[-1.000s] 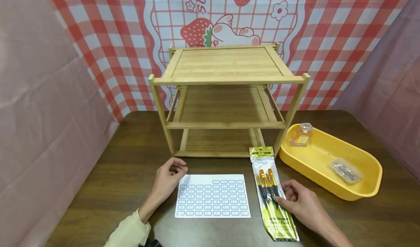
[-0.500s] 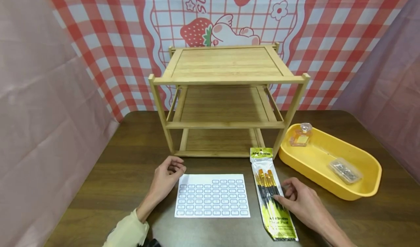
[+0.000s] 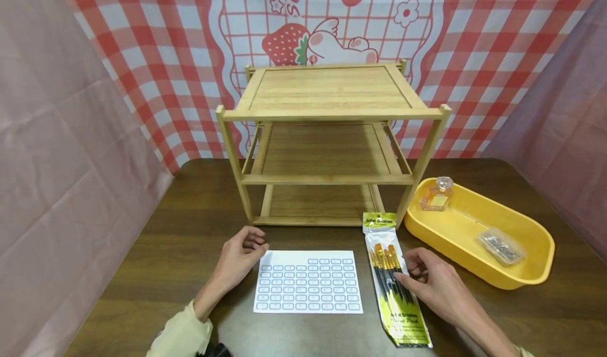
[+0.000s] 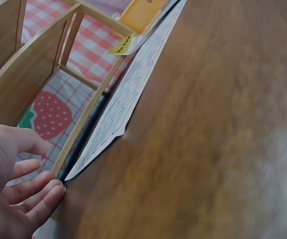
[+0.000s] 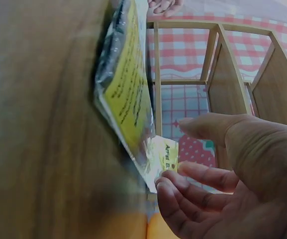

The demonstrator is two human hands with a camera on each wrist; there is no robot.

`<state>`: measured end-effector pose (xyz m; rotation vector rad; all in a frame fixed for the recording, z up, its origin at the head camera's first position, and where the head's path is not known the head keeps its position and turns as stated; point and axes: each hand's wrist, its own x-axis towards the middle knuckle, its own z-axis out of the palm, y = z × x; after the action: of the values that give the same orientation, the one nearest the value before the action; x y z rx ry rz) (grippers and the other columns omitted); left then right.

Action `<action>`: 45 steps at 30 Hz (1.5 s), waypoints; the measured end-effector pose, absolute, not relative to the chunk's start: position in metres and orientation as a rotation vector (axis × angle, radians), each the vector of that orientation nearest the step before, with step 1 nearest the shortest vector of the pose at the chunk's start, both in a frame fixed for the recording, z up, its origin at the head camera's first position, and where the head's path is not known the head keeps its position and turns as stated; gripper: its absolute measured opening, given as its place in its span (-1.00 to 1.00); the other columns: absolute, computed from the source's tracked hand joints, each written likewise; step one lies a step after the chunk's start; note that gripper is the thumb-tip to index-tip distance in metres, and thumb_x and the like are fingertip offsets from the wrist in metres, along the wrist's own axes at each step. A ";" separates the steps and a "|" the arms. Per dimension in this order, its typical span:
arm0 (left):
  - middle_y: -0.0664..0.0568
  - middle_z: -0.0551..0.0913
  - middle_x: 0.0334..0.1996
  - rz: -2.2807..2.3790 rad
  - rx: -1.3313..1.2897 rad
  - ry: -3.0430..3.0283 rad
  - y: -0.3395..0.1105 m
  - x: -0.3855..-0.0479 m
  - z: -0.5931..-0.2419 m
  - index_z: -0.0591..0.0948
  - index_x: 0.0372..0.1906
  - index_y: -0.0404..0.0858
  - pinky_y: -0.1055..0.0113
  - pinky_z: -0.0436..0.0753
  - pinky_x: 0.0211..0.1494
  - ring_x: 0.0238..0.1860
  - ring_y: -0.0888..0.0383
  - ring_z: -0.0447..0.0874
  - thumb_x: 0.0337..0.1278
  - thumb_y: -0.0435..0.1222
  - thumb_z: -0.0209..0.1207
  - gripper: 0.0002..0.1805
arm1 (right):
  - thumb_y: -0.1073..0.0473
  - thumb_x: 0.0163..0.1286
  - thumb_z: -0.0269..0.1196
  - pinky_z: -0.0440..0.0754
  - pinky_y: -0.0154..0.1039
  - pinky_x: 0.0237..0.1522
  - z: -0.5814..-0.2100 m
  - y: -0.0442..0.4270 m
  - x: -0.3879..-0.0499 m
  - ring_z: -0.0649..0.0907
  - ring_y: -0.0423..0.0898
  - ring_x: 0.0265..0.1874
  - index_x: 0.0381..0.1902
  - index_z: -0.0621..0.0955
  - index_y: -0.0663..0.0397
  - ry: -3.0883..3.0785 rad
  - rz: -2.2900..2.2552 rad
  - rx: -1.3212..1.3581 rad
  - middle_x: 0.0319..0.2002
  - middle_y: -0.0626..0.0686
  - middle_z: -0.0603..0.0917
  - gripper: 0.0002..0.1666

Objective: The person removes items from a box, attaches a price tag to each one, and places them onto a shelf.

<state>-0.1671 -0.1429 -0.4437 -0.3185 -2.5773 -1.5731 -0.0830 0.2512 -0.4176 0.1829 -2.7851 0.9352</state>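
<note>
A white sheet printed with rows of small blue boxes lies on the table in the head view. The left hand is at its upper left corner, fingers loosely bent with nothing held; the left wrist view shows that hand beside the sheet. To the right lies a clear and yellow-green packet of artist brushes. The right hand rests at the packet's right edge, thumb over it, fingers relaxed. In the right wrist view the hand is beside the packet, thumb and fingers apart.
A three-tier wooden shelf stands behind the sheet. A yellow tray at the right contains a perfume bottle and a clear box of small items. Checkered cloth hangs behind.
The right hand has shifted slightly up along the packet's edge. The left hand has moved slightly left. The sheet, packet and tray lie as before.
</note>
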 end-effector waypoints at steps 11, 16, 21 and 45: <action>-0.04 0.65 -0.26 -1.340 -0.407 -2.687 -0.146 -0.167 -0.442 0.68 -0.09 -0.36 0.19 0.69 -0.13 -0.24 0.10 0.64 0.14 -0.48 0.39 -0.77 | 0.27 0.20 0.56 0.67 -0.26 -0.35 -0.409 0.231 -0.100 0.63 -0.17 -0.33 -0.08 0.64 0.22 -2.751 0.967 0.428 -0.29 -0.06 0.66 -0.61; -0.04 0.64 -0.27 -1.302 -0.392 -2.723 -0.146 -0.167 -0.440 0.68 -0.11 -0.36 0.15 0.68 -0.13 -0.25 0.09 0.63 0.13 -0.46 0.40 -0.78 | 0.25 0.23 0.53 0.65 -0.24 -0.34 -0.408 0.223 -0.109 0.62 -0.18 -0.33 -0.12 0.66 0.16 -2.762 0.966 0.496 -0.31 -0.08 0.64 -0.68; -0.04 0.63 -0.26 -1.267 -0.376 -2.762 -0.145 -0.166 -0.439 0.69 -0.12 -0.35 0.13 0.66 -0.12 -0.24 0.07 0.63 0.14 -0.43 0.41 -0.79 | 0.21 0.26 0.53 0.63 -0.23 -0.33 -0.408 0.216 -0.115 0.60 -0.18 -0.33 -0.12 0.67 0.14 -2.765 0.974 0.531 -0.32 -0.11 0.63 -0.70; 0.00 0.60 -0.28 -1.147 -0.474 -2.851 -0.148 -0.166 -0.435 0.73 -0.22 -0.32 0.16 0.61 -0.13 -0.25 0.11 0.56 0.10 -0.40 0.44 -0.85 | 0.26 0.26 0.50 0.66 -0.22 -0.23 -0.414 0.192 -0.138 0.59 -0.16 -0.29 -0.12 0.67 0.21 -2.876 0.939 0.625 -0.27 -0.05 0.63 -0.72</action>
<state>-0.1661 -0.1479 -0.4346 -0.4744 -2.8509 -1.1471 -0.1380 0.1923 -0.4142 0.6252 -2.8759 0.9388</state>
